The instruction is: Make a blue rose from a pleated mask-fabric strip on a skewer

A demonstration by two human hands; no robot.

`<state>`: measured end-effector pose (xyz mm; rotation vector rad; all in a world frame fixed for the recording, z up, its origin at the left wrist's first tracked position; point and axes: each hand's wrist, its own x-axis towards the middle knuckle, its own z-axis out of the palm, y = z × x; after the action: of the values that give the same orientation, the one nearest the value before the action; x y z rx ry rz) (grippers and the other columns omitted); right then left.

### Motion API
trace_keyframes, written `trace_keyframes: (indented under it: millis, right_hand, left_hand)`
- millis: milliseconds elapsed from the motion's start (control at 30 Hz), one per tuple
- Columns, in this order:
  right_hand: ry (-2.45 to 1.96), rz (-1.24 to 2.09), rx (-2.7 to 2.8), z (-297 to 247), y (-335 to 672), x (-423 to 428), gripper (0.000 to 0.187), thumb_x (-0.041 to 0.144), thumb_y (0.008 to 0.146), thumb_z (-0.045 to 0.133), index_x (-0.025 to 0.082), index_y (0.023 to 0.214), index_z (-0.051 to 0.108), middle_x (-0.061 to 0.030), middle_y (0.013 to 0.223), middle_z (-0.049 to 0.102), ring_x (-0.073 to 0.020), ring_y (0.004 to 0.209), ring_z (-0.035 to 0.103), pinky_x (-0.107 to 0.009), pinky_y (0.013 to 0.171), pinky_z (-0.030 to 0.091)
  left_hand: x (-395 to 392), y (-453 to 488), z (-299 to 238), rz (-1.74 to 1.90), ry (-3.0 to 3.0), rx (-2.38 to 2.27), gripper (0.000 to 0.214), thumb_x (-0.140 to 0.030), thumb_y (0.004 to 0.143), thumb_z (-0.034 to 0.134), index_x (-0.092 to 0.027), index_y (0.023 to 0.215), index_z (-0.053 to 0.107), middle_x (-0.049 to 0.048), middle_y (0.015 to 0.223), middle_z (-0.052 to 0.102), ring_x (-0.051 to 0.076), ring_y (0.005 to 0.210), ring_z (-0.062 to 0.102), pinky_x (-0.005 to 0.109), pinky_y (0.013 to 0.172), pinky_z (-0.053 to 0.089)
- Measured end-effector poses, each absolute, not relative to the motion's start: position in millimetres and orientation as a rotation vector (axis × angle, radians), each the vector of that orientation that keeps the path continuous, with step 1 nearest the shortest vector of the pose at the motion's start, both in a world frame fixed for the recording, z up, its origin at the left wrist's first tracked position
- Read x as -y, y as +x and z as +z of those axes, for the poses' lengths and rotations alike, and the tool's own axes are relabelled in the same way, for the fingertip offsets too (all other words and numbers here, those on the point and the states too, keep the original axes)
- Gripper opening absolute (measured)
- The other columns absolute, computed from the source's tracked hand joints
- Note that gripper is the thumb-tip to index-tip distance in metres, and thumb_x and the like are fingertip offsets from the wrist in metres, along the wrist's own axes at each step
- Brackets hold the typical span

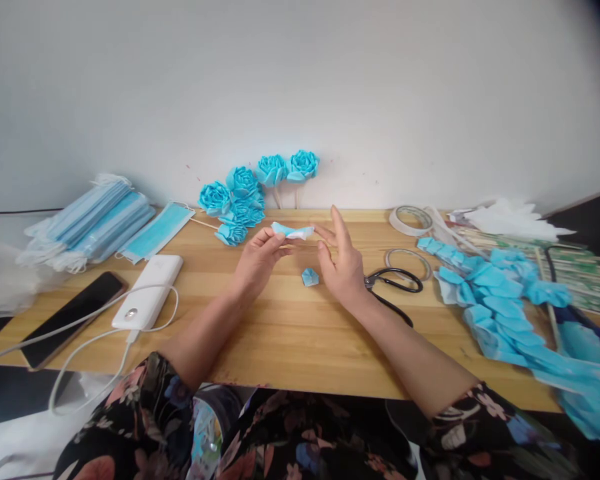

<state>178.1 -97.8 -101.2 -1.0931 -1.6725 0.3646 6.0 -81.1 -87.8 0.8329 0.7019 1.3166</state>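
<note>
Between the thumb and fingers of my left hand (261, 261) is a small folded piece of blue and white mask fabric (293, 231), held above the table. My right hand (343, 263) is raised beside its right end with the index finger pointing up and the other fingers apart; it grips nothing that I can see. Below, between the two hands, a small folded blue piece (310, 277) lies on the wood. Black-handled scissors (395, 280) lie just right of my right wrist, their blades hidden behind it.
Blue fabric flowers (243, 203) on sticks lean near the wall. At left are stacked face masks (97, 220), a single mask (160, 230), a white power bank (150, 293) with cable and a phone (75, 317). Tape rolls (410, 220) and blue petal strips (505, 307) lie right.
</note>
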Motion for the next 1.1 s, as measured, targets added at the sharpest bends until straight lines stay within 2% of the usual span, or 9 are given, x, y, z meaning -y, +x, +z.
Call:
trace_keyframes:
  millis: [100, 167, 300, 367, 467, 633, 800, 933, 1100]
  right_hand:
    - [-1.108, 0.628, 1.460, -105.4, 180.8, 91.7, 0.061, 0.027, 0.097, 0.046, 0.031, 0.155, 0.027, -0.0079, 0.133, 0.065, -0.0224, 0.119, 0.065, -0.046, 0.107, 0.049]
    - [-1.069, 0.860, 1.307, -107.5, 183.1, 86.5, 0.054, 0.037, 0.096, 0.049, 0.027, 0.148, 0.040, -0.0089, 0.123, 0.070, -0.0222, 0.110, 0.069, -0.045, 0.102, 0.052]
    - [-0.998, 1.304, 1.141, -105.2, 183.2, 83.1, 0.046, 0.058, 0.089, 0.053, 0.020, 0.111, 0.067, -0.0074, 0.095, 0.074, -0.0206, 0.089, 0.069, -0.036, 0.081, 0.056]
    - [-0.966, 1.378, 1.125, -101.3, 181.0, 85.4, 0.044, 0.061, 0.086, 0.056, 0.020, 0.093, 0.069, -0.0046, 0.086, 0.071, -0.0179, 0.081, 0.066, -0.031, 0.074, 0.053]
    - [-0.964, 1.345, 1.106, -95.5, 178.3, 89.2, 0.031, 0.050, 0.080, 0.066, 0.020, 0.076, 0.065, 0.0008, 0.074, 0.063, -0.0130, 0.071, 0.057, -0.027, 0.070, 0.049]
    - [-1.017, 1.213, 1.166, -91.1, 178.0, 90.5, 0.019, 0.038, 0.078, 0.066, 0.020, 0.072, 0.063, 0.0035, 0.066, 0.057, -0.0109, 0.064, 0.051, -0.025, 0.065, 0.045]
    - [-1.026, 1.170, 1.272, -92.8, 178.2, 90.7, 0.020, 0.039, 0.079, 0.064, 0.020, 0.073, 0.063, 0.0029, 0.067, 0.057, -0.0116, 0.065, 0.050, -0.025, 0.064, 0.043]
    - [-1.038, 1.147, 1.280, -95.5, 179.0, 89.8, 0.021, 0.041, 0.080, 0.063, 0.020, 0.076, 0.064, 0.0033, 0.067, 0.056, -0.0110, 0.063, 0.048, -0.024, 0.061, 0.041]
    - [-1.034, 1.264, 1.188, -97.6, 179.7, 88.7, 0.031, 0.051, 0.081, 0.062, 0.020, 0.073, 0.064, 0.0008, 0.068, 0.057, -0.0132, 0.064, 0.052, -0.027, 0.061, 0.046]
  left_hand:
    - [80.0, 5.4, -88.6, 1.356, 0.905, -0.740, 0.033, -0.036, 0.067, 0.085, -0.016, 0.076, 0.061, -0.0027, 0.076, 0.067, 0.011, 0.073, 0.066, 0.027, 0.075, 0.054]
    - [79.3, 4.6, -90.7, 1.355, 0.956, -0.757, 0.033, -0.038, 0.068, 0.085, -0.016, 0.077, 0.062, -0.0025, 0.075, 0.067, 0.012, 0.073, 0.065, 0.028, 0.075, 0.054]
    - [80.6, 4.5, -95.4, 1.309, 1.077, -0.803, 0.029, -0.038, 0.071, 0.082, -0.016, 0.077, 0.064, -0.0010, 0.074, 0.069, 0.012, 0.070, 0.065, 0.028, 0.076, 0.053]
    - [82.2, 5.5, -96.5, 1.285, 1.127, -0.834, 0.028, -0.038, 0.072, 0.081, -0.016, 0.078, 0.065, 0.0001, 0.075, 0.070, 0.012, 0.070, 0.065, 0.028, 0.076, 0.052]
    - [83.2, 7.2, -96.9, 1.255, 1.142, -0.862, 0.030, -0.038, 0.070, 0.082, -0.015, 0.079, 0.065, 0.0008, 0.075, 0.071, 0.012, 0.069, 0.065, 0.028, 0.074, 0.052]
    - [80.4, 8.0, -96.7, 1.217, 0.939, -0.786, 0.039, -0.043, 0.071, 0.081, -0.018, 0.093, 0.062, -0.0001, 0.076, 0.069, 0.014, 0.070, 0.065, 0.027, 0.070, 0.053]
    - [80.4, 8.2, -98.1, 1.135, 0.897, -0.724, 0.052, -0.046, 0.075, 0.077, -0.019, 0.116, 0.061, 0.0053, 0.096, 0.070, 0.017, 0.083, 0.067, 0.030, 0.074, 0.054]
    - [81.2, 8.6, -101.2, 1.079, 0.985, -0.700, 0.056, -0.035, 0.068, 0.084, -0.020, 0.117, 0.061, 0.0081, 0.111, 0.069, 0.019, 0.090, 0.067, 0.030, 0.075, 0.053]
    - [79.9, 8.1, -102.7, 1.101, 1.063, -0.716, 0.054, -0.032, 0.067, 0.084, -0.020, 0.115, 0.061, 0.0067, 0.101, 0.072, 0.017, 0.083, 0.067, 0.028, 0.072, 0.052]
